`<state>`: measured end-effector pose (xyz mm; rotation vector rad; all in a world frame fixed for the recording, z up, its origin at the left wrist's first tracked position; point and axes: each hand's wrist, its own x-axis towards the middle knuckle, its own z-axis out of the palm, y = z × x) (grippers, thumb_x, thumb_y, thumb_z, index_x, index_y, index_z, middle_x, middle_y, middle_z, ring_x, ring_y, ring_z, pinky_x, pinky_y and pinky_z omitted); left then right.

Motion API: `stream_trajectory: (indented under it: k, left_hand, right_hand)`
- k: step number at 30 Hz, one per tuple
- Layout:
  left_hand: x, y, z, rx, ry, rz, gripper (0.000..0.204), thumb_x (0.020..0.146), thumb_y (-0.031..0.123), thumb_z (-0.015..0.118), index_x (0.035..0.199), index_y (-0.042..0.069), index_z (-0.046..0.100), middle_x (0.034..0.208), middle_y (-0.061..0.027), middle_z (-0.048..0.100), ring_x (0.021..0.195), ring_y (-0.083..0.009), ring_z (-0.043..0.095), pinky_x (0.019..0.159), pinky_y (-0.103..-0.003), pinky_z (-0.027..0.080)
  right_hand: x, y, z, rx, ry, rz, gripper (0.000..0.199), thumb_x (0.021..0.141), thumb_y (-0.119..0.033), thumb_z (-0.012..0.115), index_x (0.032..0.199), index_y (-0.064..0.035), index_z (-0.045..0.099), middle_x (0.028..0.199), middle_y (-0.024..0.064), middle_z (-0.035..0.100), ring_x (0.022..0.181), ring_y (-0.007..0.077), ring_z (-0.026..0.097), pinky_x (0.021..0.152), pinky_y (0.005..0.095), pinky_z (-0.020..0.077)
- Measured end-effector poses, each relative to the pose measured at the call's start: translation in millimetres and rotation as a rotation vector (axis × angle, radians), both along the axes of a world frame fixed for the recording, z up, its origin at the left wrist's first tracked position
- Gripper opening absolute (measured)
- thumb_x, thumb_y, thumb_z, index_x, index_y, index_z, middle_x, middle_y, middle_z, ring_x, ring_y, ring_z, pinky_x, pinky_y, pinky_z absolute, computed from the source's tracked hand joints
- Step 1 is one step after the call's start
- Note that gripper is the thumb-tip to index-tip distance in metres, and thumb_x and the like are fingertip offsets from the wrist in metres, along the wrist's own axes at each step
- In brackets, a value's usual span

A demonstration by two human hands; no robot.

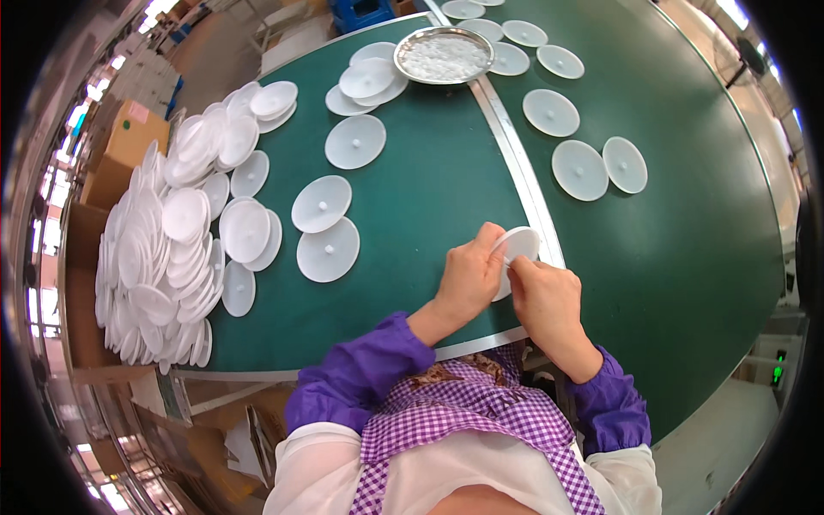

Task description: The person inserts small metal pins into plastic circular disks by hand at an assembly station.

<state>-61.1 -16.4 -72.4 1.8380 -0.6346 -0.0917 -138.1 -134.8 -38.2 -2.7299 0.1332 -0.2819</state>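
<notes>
A translucent white plastic disc (523, 241) is held up on edge near the front of the green table, in front of my body. My left hand (468, 276) is closed round its left edge, thumb and fingers gripping the rim. With its fingers pinched together, my right hand (549, 302) is at the disc's middle. Whatever lies between those fingertips is hidden. Part of the disc's lower half shows between the hands. Two similar discs, one a knobbed disc (329, 249), lie to the left of my left hand, slightly overlapping.
A large heap of white discs (184, 215) covers the table's left side beside a cardboard box (86, 283). At the far middle stands a round metal bowl (412, 70) of small white pieces. A metal strip (515, 159) divides the green surface (687, 240); several discs lie right of it.
</notes>
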Motion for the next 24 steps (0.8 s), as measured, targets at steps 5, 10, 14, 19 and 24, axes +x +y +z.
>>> stream_trajectory:
  k: [5, 10, 14, 19, 24]
  left_hand:
    - [9, -11, 14, 0.037, 0.078, -0.149, 0.024, 0.093, 0.023, 0.062, 0.109, 0.005, 0.060, 0.084, -0.0172, 0.066, 0.077, -0.0326, 0.067, 0.068, -0.039, 0.052]
    - [116, 27, 28, 0.282, -0.337, 0.101, 0.033, 0.087, 0.026, 0.068, 0.112, 0.005, 0.064, 0.109, -0.0182, 0.064, 0.098, -0.0336, 0.063, 0.081, -0.041, 0.051]
    - [218, 111, -6, 0.808, -0.363, 0.691, 0.056, 0.082, 0.029, 0.072, 0.124, -0.003, 0.053, 0.125, -0.0239, 0.056, 0.118, -0.0413, 0.050, 0.095, -0.045, 0.046]
    - [213, 103, -36, 0.715, 0.017, 0.644, 0.060, 0.073, 0.033, 0.081, 0.111, -0.001, 0.052, 0.109, -0.0227, 0.064, 0.102, -0.0395, 0.063, 0.088, -0.048, 0.049]
    - [153, 48, -45, 0.158, 0.165, 0.314, 0.027, 0.087, 0.017, 0.069, 0.100, -0.002, 0.055, 0.091, -0.0102, 0.064, 0.085, -0.0172, 0.061, 0.073, -0.031, 0.049]
  right_hand:
    - [1, -36, -12, 0.206, -0.002, -0.142, 0.009, 0.084, -0.015, 0.065, 0.090, -0.0101, 0.068, 0.074, 0.0134, 0.066, 0.065, 0.0332, 0.065, 0.058, 0.0417, 0.0498]
    - [6, -106, -1, -0.152, -0.011, -0.487, 0.023, 0.091, -0.018, 0.059, 0.111, -0.0106, 0.067, 0.084, 0.0173, 0.069, 0.076, 0.0360, 0.067, 0.067, 0.0473, 0.0505]
    - [2, -105, 2, 0.023, -0.057, -0.457, 0.022, 0.090, -0.018, 0.062, 0.108, -0.0086, 0.068, 0.077, 0.0172, 0.068, 0.072, 0.0347, 0.067, 0.065, 0.0430, 0.0501]
    - [13, -68, 0, 0.237, 0.036, -0.332, 0.020, 0.087, -0.019, 0.066, 0.104, -0.0088, 0.069, 0.069, 0.0167, 0.065, 0.064, 0.0332, 0.064, 0.061, 0.0393, 0.0489]
    - [21, -47, 0, 0.358, -0.040, -0.201, 0.019, 0.087, -0.020, 0.066, 0.101, -0.0092, 0.070, 0.067, 0.0156, 0.063, 0.060, 0.0312, 0.063, 0.059, 0.0391, 0.0479]
